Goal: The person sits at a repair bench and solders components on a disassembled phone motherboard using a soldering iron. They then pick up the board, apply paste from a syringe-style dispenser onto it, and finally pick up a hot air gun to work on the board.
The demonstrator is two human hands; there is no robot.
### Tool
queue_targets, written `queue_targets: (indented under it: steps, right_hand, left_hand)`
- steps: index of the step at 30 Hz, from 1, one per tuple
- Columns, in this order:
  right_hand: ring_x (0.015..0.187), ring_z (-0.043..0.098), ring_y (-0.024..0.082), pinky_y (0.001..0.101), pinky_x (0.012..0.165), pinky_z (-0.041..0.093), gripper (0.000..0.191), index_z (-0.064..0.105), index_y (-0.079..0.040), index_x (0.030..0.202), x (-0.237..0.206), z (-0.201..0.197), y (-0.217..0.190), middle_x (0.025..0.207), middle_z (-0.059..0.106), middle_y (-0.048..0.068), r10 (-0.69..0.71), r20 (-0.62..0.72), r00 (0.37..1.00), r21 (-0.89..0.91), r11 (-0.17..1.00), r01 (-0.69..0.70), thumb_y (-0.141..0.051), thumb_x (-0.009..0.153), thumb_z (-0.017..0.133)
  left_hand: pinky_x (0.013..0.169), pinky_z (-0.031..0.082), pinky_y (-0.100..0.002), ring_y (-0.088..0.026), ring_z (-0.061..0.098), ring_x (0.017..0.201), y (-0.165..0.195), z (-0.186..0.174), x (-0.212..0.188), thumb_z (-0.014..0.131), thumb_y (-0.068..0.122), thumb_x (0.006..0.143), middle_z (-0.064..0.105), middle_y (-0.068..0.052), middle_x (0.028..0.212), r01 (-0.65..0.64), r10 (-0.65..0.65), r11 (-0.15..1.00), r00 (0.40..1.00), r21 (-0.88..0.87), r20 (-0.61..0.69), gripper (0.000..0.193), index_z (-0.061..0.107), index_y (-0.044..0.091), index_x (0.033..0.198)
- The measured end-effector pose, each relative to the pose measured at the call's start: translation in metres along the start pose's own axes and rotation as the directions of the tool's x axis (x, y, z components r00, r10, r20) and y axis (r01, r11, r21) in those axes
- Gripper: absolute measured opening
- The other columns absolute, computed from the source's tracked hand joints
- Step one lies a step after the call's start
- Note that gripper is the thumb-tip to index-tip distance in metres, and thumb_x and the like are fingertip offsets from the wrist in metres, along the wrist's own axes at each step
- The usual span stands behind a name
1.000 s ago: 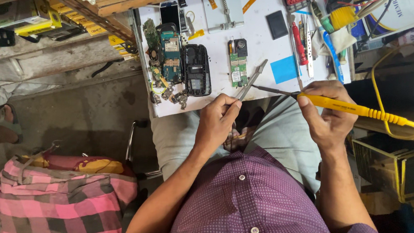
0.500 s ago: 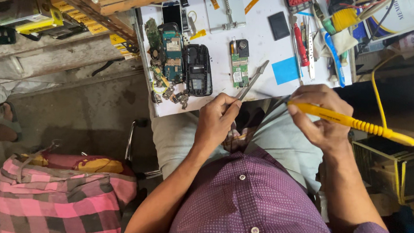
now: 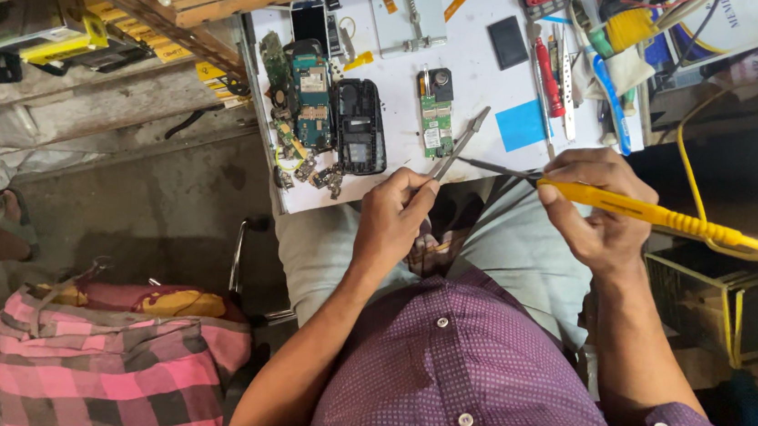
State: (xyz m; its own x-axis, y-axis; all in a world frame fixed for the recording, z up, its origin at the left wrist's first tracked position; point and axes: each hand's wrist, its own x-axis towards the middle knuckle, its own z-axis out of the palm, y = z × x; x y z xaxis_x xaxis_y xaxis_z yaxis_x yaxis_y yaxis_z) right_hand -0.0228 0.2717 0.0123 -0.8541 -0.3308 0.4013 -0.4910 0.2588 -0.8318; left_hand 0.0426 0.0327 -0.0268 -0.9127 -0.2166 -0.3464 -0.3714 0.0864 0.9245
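White counter (image 3: pixel 490 95) strewn with phone parts lies ahead — left hand (image 3: pixel 394 219) pinches slim metal tweezers (image 3: pixel 456 147) over its edge, right hand (image 3: pixel 594 209) grips a yellow-handled soldering iron (image 3: pixel 644 212), tip just beside them.

Bench (image 3: pixel 491 86) crowded w/ phone parts (image 3: pixel 315 107); near edge free.

Bright, even light; sharp centre, wide-angle edge distortion.

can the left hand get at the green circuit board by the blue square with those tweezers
Probably yes. The left hand holds the tweezers, whose tips already lie at the right edge of the green circuit board. Nothing lies between them on the white worktop; the right hand with its yellow soldering iron stays off to the side.
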Motion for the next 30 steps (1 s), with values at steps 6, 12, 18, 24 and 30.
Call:
queue_targets:
  steps: [6,12,18,24,30]
  right_hand:
    - [0.093,0.071,0.022,0.0284,0.085,0.055,0.015,0.066,0.0,0.104,0.0036,0.0053,0.0011,0.106,0.07,0.015,-0.021,-0.002,1.0,-0.018,1.0,0.021,0.0,0.096,0.078]
    - [0.089,0.072,0.021,0.0288,0.08,0.056,0.015,0.067,0.0,0.101,0.0043,0.0033,-0.0005,0.1,0.071,0.014,-0.061,0.063,0.996,-0.036,0.997,0.063,0.001,0.092,0.078]
    - [0.09,0.072,0.022,0.0314,0.083,0.057,0.017,0.066,0.001,0.1,0.0038,0.0046,0.0002,0.101,0.071,0.016,-0.074,0.088,0.993,-0.025,0.997,0.077,0.0,0.089,0.079]
    - [0.094,0.071,0.022,0.0283,0.082,0.057,0.016,0.066,0.001,0.102,0.0055,0.0038,0.0003,0.103,0.071,0.015,-0.049,0.09,0.995,0.037,0.998,0.046,0.001,0.091,0.077]
    - [0.093,0.071,0.021,0.0274,0.081,0.056,0.016,0.066,0.001,0.102,0.0066,0.0039,-0.0004,0.103,0.071,0.015,-0.038,0.096,0.995,0.067,0.997,0.032,0.001,0.091,0.077]
  left_hand:
    - [0.042,0.036,-0.025,-0.002,0.049,0.046,0.0009,0.0002,-0.0011,0.067,0.018,0.098,0.059,0.002,0.056,0.008,-0.008,0.999,1.0,-0.032,0.012,0.018,0.07,0.0,0.098]
    - [0.043,0.037,-0.025,-0.002,0.049,0.048,0.0,0.0006,-0.0002,0.067,0.018,0.099,0.06,0.003,0.057,-0.015,0.015,1.0,1.0,-0.005,-0.003,0.018,0.07,0.0,0.098]
    - [0.043,0.036,-0.025,-0.002,0.049,0.047,-0.0001,-0.0006,-0.0003,0.067,0.017,0.099,0.059,0.002,0.056,-0.035,0.034,0.999,0.999,0.003,0.008,0.018,0.07,0.0,0.099]
    - [0.044,0.037,-0.025,-0.002,0.05,0.049,-0.0025,0.0,-0.0002,0.067,0.018,0.099,0.06,0.001,0.058,-0.053,0.053,0.998,0.999,-0.018,-0.001,0.018,0.07,0.0,0.099]
    - [0.045,0.038,-0.025,-0.002,0.05,0.049,-0.0037,-0.0001,0.0012,0.067,0.018,0.098,0.062,0.001,0.058,-0.074,0.075,0.997,0.997,0.02,-0.012,0.019,0.07,0.0,0.098]
